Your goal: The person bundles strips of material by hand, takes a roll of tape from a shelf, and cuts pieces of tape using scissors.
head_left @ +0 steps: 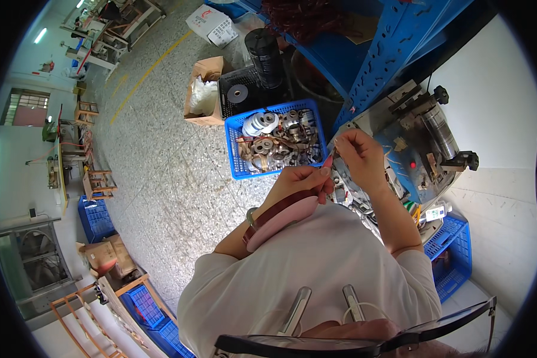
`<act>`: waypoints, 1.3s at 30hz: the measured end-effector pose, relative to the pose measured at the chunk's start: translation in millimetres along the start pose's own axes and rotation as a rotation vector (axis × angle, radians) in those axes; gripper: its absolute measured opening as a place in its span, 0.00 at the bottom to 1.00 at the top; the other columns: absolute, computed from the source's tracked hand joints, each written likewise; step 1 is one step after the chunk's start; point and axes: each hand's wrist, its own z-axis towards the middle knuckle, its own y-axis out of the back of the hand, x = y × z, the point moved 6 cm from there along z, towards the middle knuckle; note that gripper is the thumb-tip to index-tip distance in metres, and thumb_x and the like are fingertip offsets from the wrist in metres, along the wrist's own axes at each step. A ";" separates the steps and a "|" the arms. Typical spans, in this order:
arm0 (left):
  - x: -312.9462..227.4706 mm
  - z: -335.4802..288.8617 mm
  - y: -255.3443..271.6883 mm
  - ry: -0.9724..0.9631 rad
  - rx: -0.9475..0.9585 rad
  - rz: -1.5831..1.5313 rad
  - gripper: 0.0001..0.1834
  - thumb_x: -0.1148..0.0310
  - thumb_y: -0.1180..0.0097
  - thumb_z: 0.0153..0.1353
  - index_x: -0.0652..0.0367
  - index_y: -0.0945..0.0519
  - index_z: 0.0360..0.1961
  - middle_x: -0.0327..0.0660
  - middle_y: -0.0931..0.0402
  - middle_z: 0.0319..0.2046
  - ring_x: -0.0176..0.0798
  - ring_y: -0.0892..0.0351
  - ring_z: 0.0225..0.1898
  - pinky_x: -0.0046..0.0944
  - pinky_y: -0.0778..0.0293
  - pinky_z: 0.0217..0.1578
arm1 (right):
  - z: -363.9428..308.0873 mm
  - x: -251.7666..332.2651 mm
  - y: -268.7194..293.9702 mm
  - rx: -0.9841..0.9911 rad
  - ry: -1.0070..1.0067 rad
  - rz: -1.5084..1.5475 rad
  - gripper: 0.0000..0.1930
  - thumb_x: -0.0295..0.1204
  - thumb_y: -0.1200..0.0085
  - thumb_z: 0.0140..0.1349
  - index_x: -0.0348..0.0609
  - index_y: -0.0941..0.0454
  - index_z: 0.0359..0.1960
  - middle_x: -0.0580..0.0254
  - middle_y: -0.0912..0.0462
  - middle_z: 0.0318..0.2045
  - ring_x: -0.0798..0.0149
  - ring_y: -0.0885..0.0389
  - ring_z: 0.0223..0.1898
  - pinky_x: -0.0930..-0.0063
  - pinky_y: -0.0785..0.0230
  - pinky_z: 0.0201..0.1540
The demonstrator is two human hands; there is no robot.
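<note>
Copper strip (330, 160) — between both hands, beside crate (232, 156)

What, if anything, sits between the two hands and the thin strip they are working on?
Nothing visible: the left hand and right hand both pinch the thin reddish-brown strip directly, above the blue plastic basket of metal parts.

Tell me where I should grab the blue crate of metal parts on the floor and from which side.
Grip the blue crate by its bare top rim on the two short ends, coming from above. The inside is heaped with metal rings and spools, so only the rim is free, and the shelving crowds its far right corner.
</note>
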 end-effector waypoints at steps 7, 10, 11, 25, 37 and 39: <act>18.7 9.3 -3.1 0.185 0.083 -0.190 0.18 0.53 0.51 0.64 0.58 0.27 0.31 0.39 0.29 0.18 0.33 0.30 0.16 0.34 0.31 0.21 | -5.8 -23.1 0.8 -0.071 -0.103 -0.091 0.09 0.30 0.50 0.64 0.36 0.26 0.37 0.70 0.25 0.23 0.80 0.31 0.24 0.86 0.39 0.26; 30.6 29.6 14.5 0.214 0.113 -0.316 0.16 0.53 0.53 0.65 0.55 0.29 0.31 0.38 0.32 0.15 0.34 0.34 0.12 0.35 0.35 0.16 | -31.4 -50.6 -1.5 -0.051 -0.173 0.107 0.13 0.35 0.52 0.65 0.37 0.26 0.41 0.64 0.23 0.28 0.73 0.26 0.30 0.78 0.33 0.34; 31.2 34.7 18.5 0.149 0.102 -0.450 0.16 0.54 0.54 0.65 0.56 0.30 0.31 0.38 0.33 0.15 0.34 0.36 0.11 0.35 0.38 0.14 | -48.4 -48.7 -6.0 0.063 -0.213 -0.023 0.17 0.39 0.54 0.66 0.38 0.28 0.47 0.59 0.21 0.32 0.65 0.23 0.35 0.72 0.31 0.40; 28.7 144.2 -135.1 0.021 0.299 0.282 0.25 0.61 0.37 0.55 0.66 0.31 0.48 0.39 0.28 0.25 0.32 0.26 0.19 0.31 0.26 0.19 | -102.5 -75.2 21.5 -0.304 -0.308 0.864 0.23 0.35 0.51 0.63 0.41 0.41 0.56 0.57 0.27 0.47 0.60 0.22 0.45 0.64 0.24 0.43; 26.0 194.6 -157.9 0.050 0.254 0.297 0.23 0.58 0.31 0.47 0.57 0.27 0.39 0.39 0.27 0.24 0.37 0.21 0.20 0.32 0.24 0.18 | -82.6 -81.2 61.7 -0.386 -0.255 0.871 0.21 0.36 0.55 0.62 0.36 0.36 0.53 0.56 0.22 0.40 0.63 0.19 0.36 0.68 0.23 0.31; 26.2 193.9 -160.9 0.056 0.207 0.309 0.21 0.58 0.31 0.47 0.57 0.25 0.37 0.39 0.26 0.24 0.37 0.21 0.20 0.32 0.23 0.19 | -84.5 -83.0 66.6 -0.381 -0.271 0.840 0.21 0.37 0.55 0.62 0.38 0.36 0.53 0.57 0.22 0.39 0.64 0.19 0.35 0.69 0.23 0.29</act>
